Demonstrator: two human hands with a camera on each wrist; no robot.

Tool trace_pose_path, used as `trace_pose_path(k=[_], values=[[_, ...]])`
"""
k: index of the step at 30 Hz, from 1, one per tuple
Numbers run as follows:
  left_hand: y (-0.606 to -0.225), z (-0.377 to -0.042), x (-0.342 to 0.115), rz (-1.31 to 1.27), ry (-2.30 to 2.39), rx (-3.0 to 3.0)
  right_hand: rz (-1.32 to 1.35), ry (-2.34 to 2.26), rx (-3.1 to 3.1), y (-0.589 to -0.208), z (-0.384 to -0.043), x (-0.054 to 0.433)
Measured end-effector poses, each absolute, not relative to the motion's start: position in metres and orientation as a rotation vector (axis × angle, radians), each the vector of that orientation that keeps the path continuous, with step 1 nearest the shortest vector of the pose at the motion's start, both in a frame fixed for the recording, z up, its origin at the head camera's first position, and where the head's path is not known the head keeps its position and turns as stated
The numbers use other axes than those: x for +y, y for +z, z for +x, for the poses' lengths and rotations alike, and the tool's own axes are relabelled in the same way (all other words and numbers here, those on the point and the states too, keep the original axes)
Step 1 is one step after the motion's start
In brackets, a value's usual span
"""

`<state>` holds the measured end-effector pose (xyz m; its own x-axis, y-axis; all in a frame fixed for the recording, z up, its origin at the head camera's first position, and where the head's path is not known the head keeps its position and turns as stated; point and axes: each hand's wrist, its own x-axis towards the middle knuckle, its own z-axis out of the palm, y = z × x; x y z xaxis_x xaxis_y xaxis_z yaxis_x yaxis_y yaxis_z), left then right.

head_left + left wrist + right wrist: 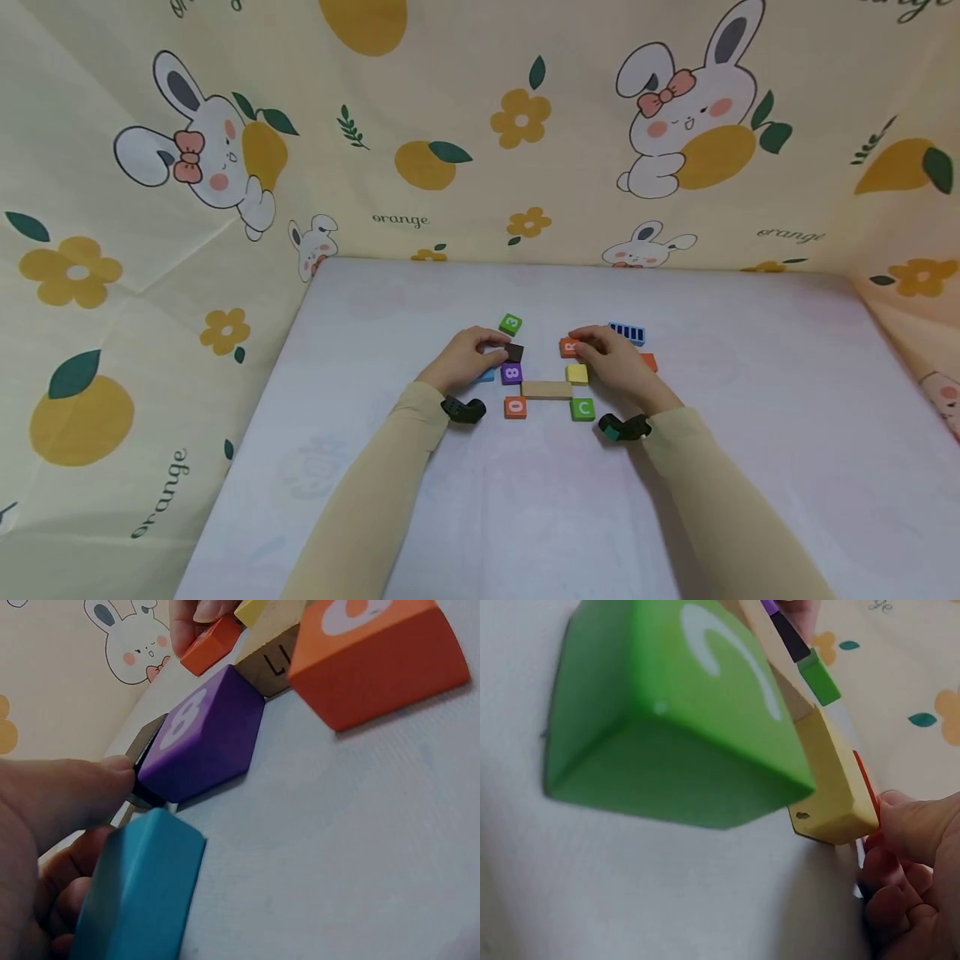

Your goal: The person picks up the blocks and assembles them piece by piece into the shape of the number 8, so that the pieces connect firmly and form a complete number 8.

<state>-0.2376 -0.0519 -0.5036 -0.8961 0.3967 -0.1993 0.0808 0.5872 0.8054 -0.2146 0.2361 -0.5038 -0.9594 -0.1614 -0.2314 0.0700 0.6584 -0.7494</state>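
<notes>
My left hand (467, 360) pinches a black block (514, 353) at the far side of a purple block marked 8 (204, 739). A blue block (146, 889) lies just under that hand in the left wrist view. My right hand (621, 365) grips an orange block lettered R (568, 347), beyond a yellow block (834, 787); in the right wrist view only a thin red-orange edge of it shows. Between the two columns lies a long wooden block (546, 390). Nearer me sit an orange block marked 0 (515, 407) and a green block lettered C (582, 409).
Beyond my left fingertips lies a green block marked 3 (511, 324). Behind my right hand are a blue block with dark panels (628, 334) and a partly hidden orange block (649, 362). The white table (480, 517) meets a printed cloth (465, 108) at its back and sides.
</notes>
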Motion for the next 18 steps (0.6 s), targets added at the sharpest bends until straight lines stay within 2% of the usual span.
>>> trace_pose_path(k=[18], values=[[-0.505,-0.238,-0.0525,0.413,1.234,2.461,-0.115,-1.221,2.599,-0.5058,-0.2127,0.2381]])
